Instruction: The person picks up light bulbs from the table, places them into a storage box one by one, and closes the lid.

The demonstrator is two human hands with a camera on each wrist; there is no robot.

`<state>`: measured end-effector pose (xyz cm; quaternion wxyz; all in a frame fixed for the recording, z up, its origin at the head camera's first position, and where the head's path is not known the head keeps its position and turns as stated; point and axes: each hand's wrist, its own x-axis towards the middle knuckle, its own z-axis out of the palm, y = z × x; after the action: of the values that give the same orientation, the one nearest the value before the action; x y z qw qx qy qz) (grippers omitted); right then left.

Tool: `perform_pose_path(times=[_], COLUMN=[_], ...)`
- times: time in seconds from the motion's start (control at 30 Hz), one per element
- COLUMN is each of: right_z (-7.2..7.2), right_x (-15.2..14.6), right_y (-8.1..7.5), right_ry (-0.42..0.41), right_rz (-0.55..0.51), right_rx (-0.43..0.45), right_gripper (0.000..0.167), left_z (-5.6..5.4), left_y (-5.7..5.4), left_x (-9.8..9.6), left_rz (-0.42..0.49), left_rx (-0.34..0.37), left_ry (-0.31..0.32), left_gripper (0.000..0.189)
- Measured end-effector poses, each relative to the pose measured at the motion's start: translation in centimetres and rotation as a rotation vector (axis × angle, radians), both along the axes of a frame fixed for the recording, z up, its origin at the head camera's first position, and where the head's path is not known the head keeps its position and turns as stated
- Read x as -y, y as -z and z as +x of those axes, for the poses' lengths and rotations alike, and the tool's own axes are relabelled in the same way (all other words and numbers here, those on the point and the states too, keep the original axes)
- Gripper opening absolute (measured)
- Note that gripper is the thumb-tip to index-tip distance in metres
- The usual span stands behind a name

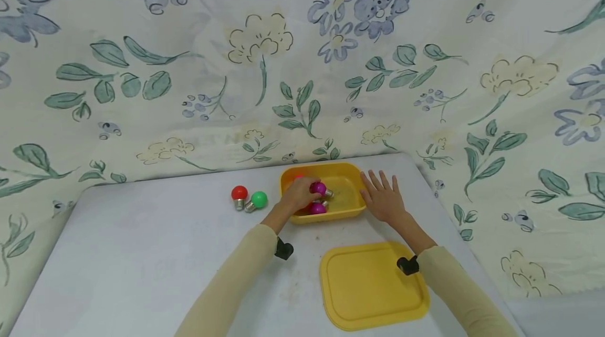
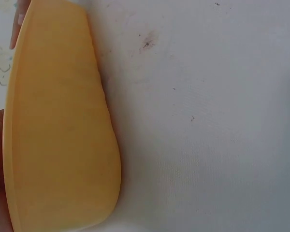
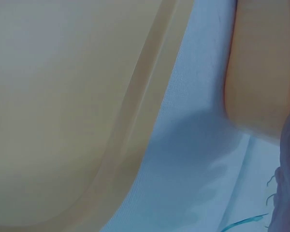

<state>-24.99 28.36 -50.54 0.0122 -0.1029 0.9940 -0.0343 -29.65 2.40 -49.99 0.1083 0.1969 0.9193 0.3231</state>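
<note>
In the head view my left hand (image 1: pixel 298 193) reaches over the left side of a yellow plastic container (image 1: pixel 352 166), its thumb and fingers curled round a purple light bulb (image 1: pixel 319 188). Another purple bulb (image 1: pixel 318 208) lies just below it in the container. Red bulbs (image 1: pixel 299 176) show partly behind that hand. My right hand (image 1: pixel 385 200) has its fingers spread straight, touching the container's right rim. The left wrist view shows the container's outer wall (image 2: pixel 63 116), which hides most of the left hand. At the right wrist view's edge, part of the right hand (image 3: pixel 287 183) appears.
A red bulb (image 1: pixel 239 193) and a green bulb (image 1: pixel 258 200) lie on the white table (image 1: pixel 156 253), left of the container. A flat yellow lid (image 1: pixel 373 290) rests nearer the body, below the right forearm. Behind the table hangs a flower-patterned cloth (image 1: pixel 212 80).
</note>
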Motion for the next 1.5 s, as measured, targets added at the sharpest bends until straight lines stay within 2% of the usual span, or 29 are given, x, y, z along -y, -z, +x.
perform_pose_path(times=[0.17, 0.37, 0.63, 0.83, 1.07, 1.3, 1.5], right_z=[-0.2, -0.3, -0.3, -0.3, -0.1, 0.0, 0.1], right_x=[0.0, 0.1, 0.3, 0.4, 0.4, 0.2, 0.2], right_y=[0.1, -0.1, -0.3, -0.4, -0.5, -0.3, -0.2], right_ry=[-0.007, -0.008, -0.004, 0.004, 0.012, 0.019, 0.023], right_rz=[-0.005, 0.0, -0.001, 0.008, 0.01, -0.001, 0.0], right_rx=[-0.004, -0.004, 0.006, 0.008, 0.018, 0.022, 0.029], right_gripper=[0.057, 0.057, 0.057, 0.057, 0.058, 0.058, 0.058], left_z=[0.0, -0.1, -0.1, -0.1, 0.8, 1.7, 2.4], left_y=[-0.1, -0.1, -0.3, -0.7, -2.1, -3.0, -3.7], left_x=[0.0, 0.0, 0.5, 1.3, 2.7, 4.8, 7.4], left_rz=[-0.036, -0.036, 0.006, 0.068, 0.183, 0.237, 0.284], left_rx=[0.005, 0.016, 0.0, -0.03, -0.043, -0.102, -0.162], left_ry=[-0.003, -0.025, -0.041, -0.018, 0.006, 0.022, 0.043], left_gripper=[0.046, 0.046, 0.048, 0.044, 0.045, 0.043, 0.043])
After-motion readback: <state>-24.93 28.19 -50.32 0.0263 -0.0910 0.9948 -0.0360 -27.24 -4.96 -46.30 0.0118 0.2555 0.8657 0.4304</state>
